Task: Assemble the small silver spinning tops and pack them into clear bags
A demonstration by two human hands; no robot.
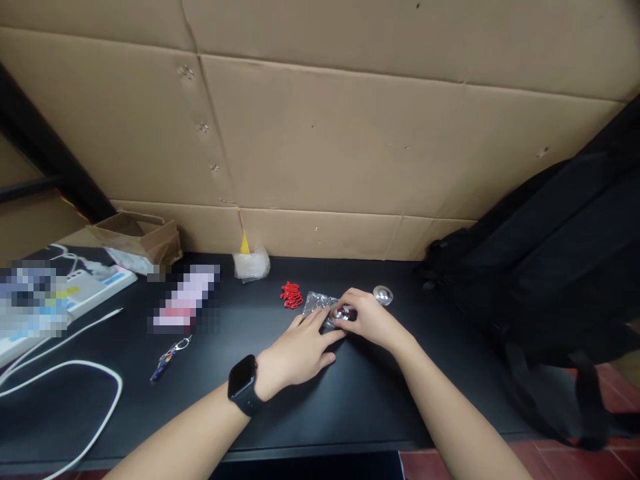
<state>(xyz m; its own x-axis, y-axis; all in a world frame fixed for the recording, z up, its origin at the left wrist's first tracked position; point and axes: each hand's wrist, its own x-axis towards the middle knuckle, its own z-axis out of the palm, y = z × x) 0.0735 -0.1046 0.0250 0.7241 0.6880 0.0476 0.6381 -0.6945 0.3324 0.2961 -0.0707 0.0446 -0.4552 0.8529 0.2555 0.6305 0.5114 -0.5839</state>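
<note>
My left hand, with a black smartwatch on its wrist, lies with fingers stretched over the near edge of a small clear plastic bag. Shiny small pieces show inside the bag; what they are is too small to tell. Beside it, my right hand is closed in a pinch at a small round shiny metal piece with a bit of red on it. The fingertips partly hide this piece. A shiny metal dish-shaped disc lies just beyond my right hand. Red looped pieces form a small pile left of the bag.
A black backpack stands along the right side. On the left are a keychain, a blurred-out phone-like item, a white cable, a power strip and a cardboard box. A cardboard wall closes the back.
</note>
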